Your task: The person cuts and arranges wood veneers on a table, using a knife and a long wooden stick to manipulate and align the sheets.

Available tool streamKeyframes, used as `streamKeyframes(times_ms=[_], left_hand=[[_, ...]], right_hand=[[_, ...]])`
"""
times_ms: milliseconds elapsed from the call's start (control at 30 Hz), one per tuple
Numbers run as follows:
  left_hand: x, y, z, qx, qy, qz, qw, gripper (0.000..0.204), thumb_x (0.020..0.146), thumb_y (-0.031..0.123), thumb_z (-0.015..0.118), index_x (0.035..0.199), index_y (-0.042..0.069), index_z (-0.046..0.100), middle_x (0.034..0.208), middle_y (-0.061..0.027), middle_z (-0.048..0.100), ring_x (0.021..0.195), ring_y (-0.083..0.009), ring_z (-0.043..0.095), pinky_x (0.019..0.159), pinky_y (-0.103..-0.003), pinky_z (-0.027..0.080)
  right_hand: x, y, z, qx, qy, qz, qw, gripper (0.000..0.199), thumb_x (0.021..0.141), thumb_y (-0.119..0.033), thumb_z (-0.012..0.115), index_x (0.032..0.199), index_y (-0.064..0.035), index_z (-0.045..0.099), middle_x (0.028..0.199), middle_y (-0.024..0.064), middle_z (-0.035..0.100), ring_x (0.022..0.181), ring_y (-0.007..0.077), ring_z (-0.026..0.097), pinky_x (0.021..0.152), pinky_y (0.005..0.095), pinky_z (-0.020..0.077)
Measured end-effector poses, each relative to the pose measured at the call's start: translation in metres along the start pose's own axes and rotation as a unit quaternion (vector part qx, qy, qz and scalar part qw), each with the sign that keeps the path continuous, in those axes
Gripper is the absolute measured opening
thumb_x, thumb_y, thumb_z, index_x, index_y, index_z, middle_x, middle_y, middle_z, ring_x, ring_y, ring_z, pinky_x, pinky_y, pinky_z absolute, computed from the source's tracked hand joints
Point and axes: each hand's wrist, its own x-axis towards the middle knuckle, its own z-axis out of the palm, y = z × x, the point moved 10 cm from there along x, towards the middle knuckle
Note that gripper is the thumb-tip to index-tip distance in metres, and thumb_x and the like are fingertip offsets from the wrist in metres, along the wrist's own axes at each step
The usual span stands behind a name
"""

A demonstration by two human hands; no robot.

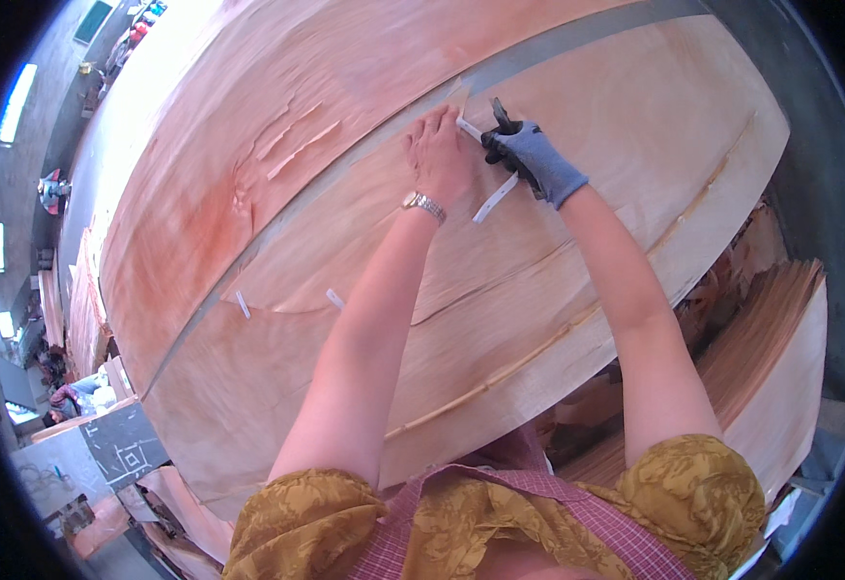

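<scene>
A large sheet of pale wood veneer point(626, 126) lies in front of me. My left hand point(439, 155), bare and with a metal watch at the wrist, presses flat on it near the far edge, fingers stretched out. Just to the right, my right hand point(529, 155) wears a blue-grey glove with black fingers. It is closed around a narrow black tool point(502, 113), whose kind I cannot make out. A short white tape strip point(469, 129) runs between the two hands. Another white tape strip point(495, 199) sticks out below the gloved hand.
Two more tape pieces point(243, 304) lie on the veneer to the left. Beyond a grey gap, a reddish veneer sheet point(181, 213) has torn, lifted flakes. A long split point(500, 375) crosses the near side. Stacked veneer point(761, 358) stands at lower right. A person point(63, 401) is far left.
</scene>
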Motion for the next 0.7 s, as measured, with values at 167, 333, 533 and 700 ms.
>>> streamKeyframes(times_ms=[167, 333, 533, 700], left_hand=[[-0.011, 0.009, 0.012, 0.059, 0.006, 0.047, 0.997, 0.038, 0.087, 0.018, 0.057, 0.124, 0.013, 0.062, 0.133, -0.0030, 0.058, 0.117, -0.0237, 0.050, 0.095, -0.042, 0.037], [-0.013, 0.025, 0.010, 0.077, -0.014, 0.096, 0.992, 0.035, 0.089, 0.022, 0.056, 0.122, 0.014, 0.063, 0.131, -0.0031, 0.060, 0.113, -0.0236, 0.053, 0.092, -0.044, 0.039], [-0.006, -0.001, 0.011, 0.013, -0.148, 0.029, 0.988, 0.042, 0.086, 0.016, 0.056, 0.128, 0.008, 0.056, 0.130, -0.0122, 0.059, 0.118, -0.0259, 0.052, 0.095, -0.043, 0.039], [-0.042, -0.080, -0.046, -0.268, 0.070, -0.113, 0.954, 0.051, 0.087, 0.007, 0.056, 0.137, 0.006, 0.047, 0.126, -0.0166, 0.059, 0.114, -0.0325, 0.054, 0.098, -0.042, 0.041]], right_hand=[[0.006, 0.003, -0.003, 0.013, 0.004, -0.010, 1.000, 0.020, 0.087, -0.026, 0.069, 0.086, -0.0063, 0.065, 0.069, 0.0051, 0.066, 0.057, 0.0113, 0.056, 0.050, 0.0254, 0.0409], [0.003, -0.039, -0.009, -0.272, 0.020, -0.097, 0.957, 0.021, 0.089, -0.025, 0.066, 0.087, -0.0041, 0.066, 0.069, 0.0097, 0.067, 0.060, 0.0143, 0.062, 0.054, 0.0277, 0.0473], [-0.023, -0.089, -0.026, -0.359, 0.055, -0.031, 0.931, 0.029, 0.089, -0.031, 0.067, 0.092, -0.0022, 0.064, 0.064, 0.0088, 0.065, 0.051, 0.0139, 0.059, 0.048, 0.0284, 0.0460], [-0.041, -0.040, 0.071, -0.207, -0.148, 0.013, 0.967, 0.029, 0.084, -0.029, 0.073, 0.090, -0.0030, 0.062, 0.068, 0.0086, 0.067, 0.050, 0.0115, 0.057, 0.043, 0.0270, 0.0407]])
